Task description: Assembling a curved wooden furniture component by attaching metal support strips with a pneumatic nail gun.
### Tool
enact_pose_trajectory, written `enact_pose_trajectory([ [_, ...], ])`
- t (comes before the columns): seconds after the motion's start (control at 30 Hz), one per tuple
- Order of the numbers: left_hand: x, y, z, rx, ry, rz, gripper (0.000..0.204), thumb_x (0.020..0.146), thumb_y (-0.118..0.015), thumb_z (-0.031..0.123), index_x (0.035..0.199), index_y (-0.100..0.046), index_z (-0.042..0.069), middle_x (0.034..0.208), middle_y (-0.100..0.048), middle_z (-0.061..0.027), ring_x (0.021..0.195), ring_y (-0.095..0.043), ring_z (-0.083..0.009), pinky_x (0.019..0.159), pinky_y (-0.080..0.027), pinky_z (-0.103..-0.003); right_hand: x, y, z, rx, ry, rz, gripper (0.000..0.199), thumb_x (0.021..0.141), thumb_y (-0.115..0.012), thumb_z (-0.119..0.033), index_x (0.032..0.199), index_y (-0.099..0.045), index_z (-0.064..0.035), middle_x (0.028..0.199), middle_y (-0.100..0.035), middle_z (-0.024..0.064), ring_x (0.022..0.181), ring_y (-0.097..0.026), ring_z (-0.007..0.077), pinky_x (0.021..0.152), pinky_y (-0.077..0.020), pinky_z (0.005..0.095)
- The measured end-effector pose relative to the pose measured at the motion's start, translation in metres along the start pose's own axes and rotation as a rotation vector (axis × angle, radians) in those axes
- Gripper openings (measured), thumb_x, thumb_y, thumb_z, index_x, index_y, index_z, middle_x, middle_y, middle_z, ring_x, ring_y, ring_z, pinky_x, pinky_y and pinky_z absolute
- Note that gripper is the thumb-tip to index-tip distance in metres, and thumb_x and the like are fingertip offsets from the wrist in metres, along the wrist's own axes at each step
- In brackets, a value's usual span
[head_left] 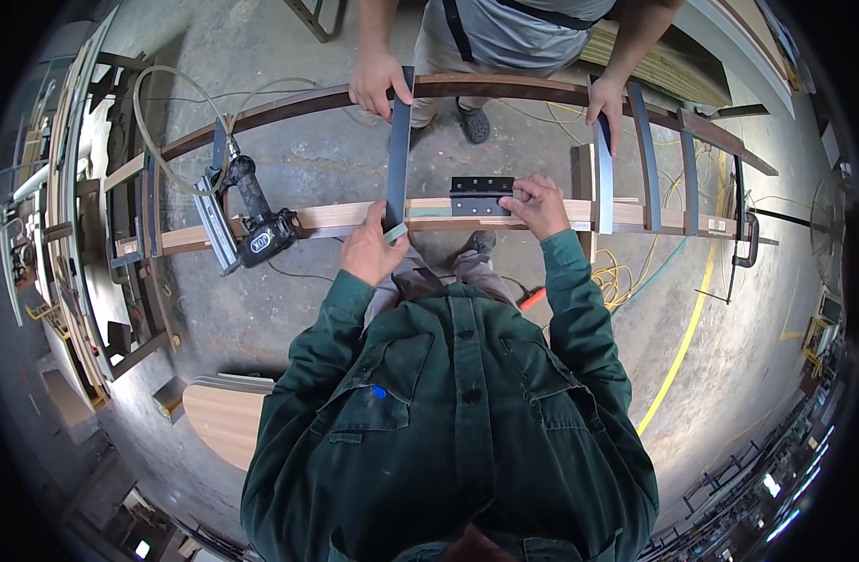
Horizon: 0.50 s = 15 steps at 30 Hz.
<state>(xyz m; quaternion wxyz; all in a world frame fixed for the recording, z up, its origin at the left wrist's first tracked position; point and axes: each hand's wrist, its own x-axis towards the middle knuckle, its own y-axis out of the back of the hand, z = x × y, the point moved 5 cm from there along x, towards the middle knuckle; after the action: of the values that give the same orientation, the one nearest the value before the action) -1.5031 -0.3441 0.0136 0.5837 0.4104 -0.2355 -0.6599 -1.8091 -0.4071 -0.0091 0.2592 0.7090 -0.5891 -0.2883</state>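
A long wooden frame lies across in front of me, with a near rail [336,220] and dark crosswise slats. My left hand [371,251] is closed round the near end of one dark slat [399,159], where it meets the rail; a small pale green edge shows by the thumb. Pinched at its right edge by my right hand [539,206] is a black metal hinge [482,196] with screw holes, resting on the near rail. A pneumatic nail gun [258,211] lies across the frame, left of my left hand.
Across the frame, a person's hands rest on the slat [381,84] I hold and on a pale slat [602,178] farther right. A C-clamp [750,242] grips the frame's right end. Air hose [153,126] loops at left; yellow cable [617,281] coils on the floor. Boards [225,417] stand lower left.
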Motion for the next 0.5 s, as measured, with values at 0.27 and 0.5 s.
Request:
enact_pose_trajectory([
  [0.27,-0.0033,-0.0019,0.0023,-0.032,0.03,0.018,0.068,0.074,-0.068,0.029,0.133,-0.04,0.009,0.099,-0.067,-0.0197,0.088,-0.065,-0.0396,0.077,-0.051,-0.049,0.0,-0.0006,0.001,0.002,0.02,0.014,0.033,0.07,-0.079,-0.032,0.091,-0.07,-0.0094,0.076,-0.055,0.0028,0.083,-0.052,0.0243,0.079,-0.0373,0.0375],
  [0.5,-0.0056,-0.0044,-0.0014,-0.013,0.01,0.057,0.074,0.074,-0.069,0.03,0.137,-0.037,0.008,0.102,-0.066,-0.0221,0.087,-0.064,-0.0419,0.076,-0.051,-0.05,-0.0004,0.0,0.0027,0.005,0.017,0.008,0.033,0.071,-0.079,-0.033,0.092,-0.069,-0.0091,0.077,-0.055,0.003,0.084,-0.051,0.0243,0.079,-0.0368,0.0375],
])
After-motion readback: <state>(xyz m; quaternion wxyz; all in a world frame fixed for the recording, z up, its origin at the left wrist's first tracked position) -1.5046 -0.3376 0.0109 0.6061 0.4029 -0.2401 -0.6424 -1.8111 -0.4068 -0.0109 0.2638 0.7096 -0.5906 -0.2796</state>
